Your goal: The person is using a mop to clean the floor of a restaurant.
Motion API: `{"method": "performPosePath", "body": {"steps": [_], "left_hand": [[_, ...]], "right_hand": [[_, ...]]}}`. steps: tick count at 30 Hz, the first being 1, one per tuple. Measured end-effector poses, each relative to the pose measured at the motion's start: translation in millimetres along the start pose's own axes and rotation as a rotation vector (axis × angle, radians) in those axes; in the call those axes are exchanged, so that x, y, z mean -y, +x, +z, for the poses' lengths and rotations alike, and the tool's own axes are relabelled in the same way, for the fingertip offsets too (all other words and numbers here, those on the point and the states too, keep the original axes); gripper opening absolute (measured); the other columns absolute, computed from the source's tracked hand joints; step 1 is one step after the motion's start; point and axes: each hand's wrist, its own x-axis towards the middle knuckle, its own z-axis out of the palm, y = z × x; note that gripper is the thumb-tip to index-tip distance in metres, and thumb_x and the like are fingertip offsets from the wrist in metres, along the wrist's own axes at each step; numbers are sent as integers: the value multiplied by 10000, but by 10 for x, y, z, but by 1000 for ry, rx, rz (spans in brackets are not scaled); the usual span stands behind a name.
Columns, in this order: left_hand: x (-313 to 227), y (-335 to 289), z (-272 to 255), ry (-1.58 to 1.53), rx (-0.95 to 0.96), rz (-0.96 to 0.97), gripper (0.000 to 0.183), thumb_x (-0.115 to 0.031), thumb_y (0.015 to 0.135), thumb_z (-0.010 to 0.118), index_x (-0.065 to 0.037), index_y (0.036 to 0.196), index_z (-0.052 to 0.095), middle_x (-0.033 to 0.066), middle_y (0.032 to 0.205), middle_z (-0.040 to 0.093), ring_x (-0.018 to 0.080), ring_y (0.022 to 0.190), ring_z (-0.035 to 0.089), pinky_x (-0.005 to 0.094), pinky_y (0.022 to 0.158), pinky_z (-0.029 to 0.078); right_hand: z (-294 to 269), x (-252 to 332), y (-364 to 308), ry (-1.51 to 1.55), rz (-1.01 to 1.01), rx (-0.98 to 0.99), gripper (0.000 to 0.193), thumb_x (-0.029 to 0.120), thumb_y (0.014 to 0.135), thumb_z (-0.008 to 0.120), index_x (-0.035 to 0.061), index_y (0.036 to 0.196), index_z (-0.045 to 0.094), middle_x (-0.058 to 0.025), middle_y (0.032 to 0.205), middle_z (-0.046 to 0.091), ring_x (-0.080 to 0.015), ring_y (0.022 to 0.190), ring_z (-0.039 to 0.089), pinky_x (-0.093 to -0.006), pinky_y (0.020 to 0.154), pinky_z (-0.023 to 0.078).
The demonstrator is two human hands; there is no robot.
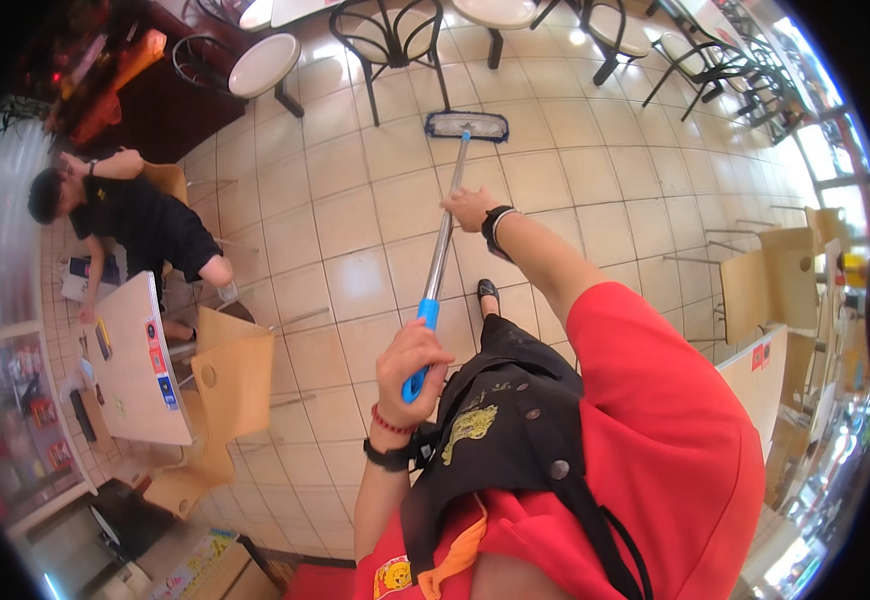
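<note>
- Pale floor tiles [355, 270] surround your grip, with seating ahead and on both sides.
- Your left hand [407, 365] wraps round the blue handle [426, 318] of a flat mop [440, 255]; your right hand [469, 208] grasps its metal pole [458, 170] farther up.
- Ahead of your right hand, the mop head [467, 126] lies on the floor, close by a leg of a black-framed chair [391, 62] that stands in its way.
- Left of your left hand stand a wooden chair [240, 365] and a table [130, 375]; a seated person [150, 225] in black is beyond.
- Well right of your grip is another wooden chair [770, 285].
- Red and blue stickers [152, 335] mark the table's edge; a yellow print [468, 432] shows on your black apron [530, 400], its lettering unclear.
</note>
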Motion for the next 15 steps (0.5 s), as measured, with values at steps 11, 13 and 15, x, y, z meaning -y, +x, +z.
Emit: {"method": "performPosePath", "body": {"steps": [11, 13, 15], "left_hand": [[-2076, -1430, -750, 13, -407, -312, 118, -152, 851, 621, -47, 802, 639, 89, 787, 619, 299, 908, 622, 521, 963, 436], [-2431, -1389, -764, 47, -521, -204, 195, -166, 843, 609, 12, 919, 630, 114, 637, 571, 262, 602, 558, 467, 706, 483], [-2636, -1445, -720, 97, -512, -88, 209, -181, 885, 581, 21, 940, 588, 113, 626, 548, 243, 590, 515, 441, 650, 441]], "right_hand": [[370, 1955, -727, 257, -510, 328, 141, 154, 755, 655, 148, 893, 682, -85, 918, 681, -325, 941, 652, -488, 748, 496], [286, 2257, -1044, 366, -595, 303, 142, 195, 754, 650, 174, 890, 684, -61, 860, 686, -295, 909, 661, -493, 749, 481], [92, 2364, -1159, 330, -735, 348, 110, 223, 743, 648, 181, 838, 683, -56, 816, 683, -287, 869, 665, -486, 733, 478]]}}
